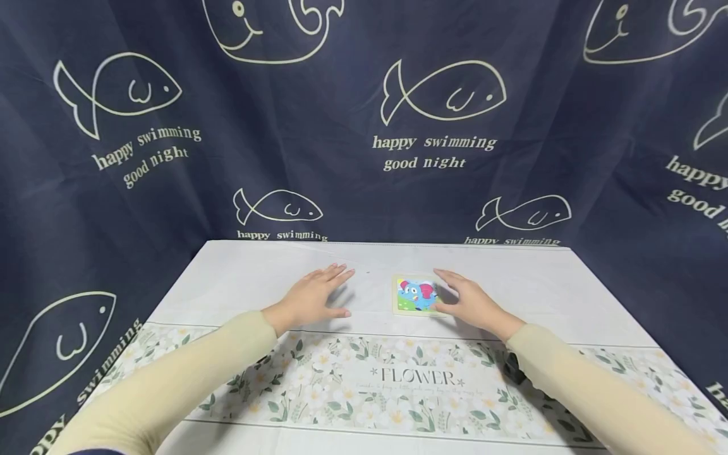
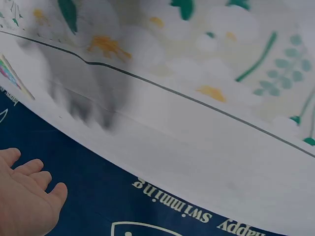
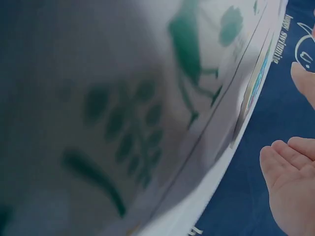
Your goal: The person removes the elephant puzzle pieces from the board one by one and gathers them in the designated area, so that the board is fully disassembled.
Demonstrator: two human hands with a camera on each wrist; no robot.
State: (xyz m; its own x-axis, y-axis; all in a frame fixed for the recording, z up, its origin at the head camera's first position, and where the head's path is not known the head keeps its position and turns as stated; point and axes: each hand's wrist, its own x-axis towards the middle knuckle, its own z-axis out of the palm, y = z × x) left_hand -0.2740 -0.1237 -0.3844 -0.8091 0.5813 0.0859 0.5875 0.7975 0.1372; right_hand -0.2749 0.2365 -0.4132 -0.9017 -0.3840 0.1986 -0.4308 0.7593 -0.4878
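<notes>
A small square picture puzzle [image 1: 416, 294] with a blue elephant and a pale wooden rim lies flat on the white tabletop. My right hand [image 1: 474, 306] is at its right edge, thumb and fingers spread apart, with the thumb tip covering a bit of the lower right corner. Nothing is held in it; whether it touches the rim I cannot tell. To the puzzle's left, my left hand [image 1: 311, 298] hovers over the table with straight, spread fingers. Only the puzzle's edge [image 3: 252, 93] shows in the right wrist view, and a corner of it appears in the left wrist view.
A table [image 1: 250, 265] has a white cover with a flowered band [image 1: 318, 379] reading FLOWER along its nearer part. Dark blue cloth [image 1: 341, 145] with fish drawings hangs behind and at both sides. Under the right forearm sits a small dark object [image 1: 514, 368].
</notes>
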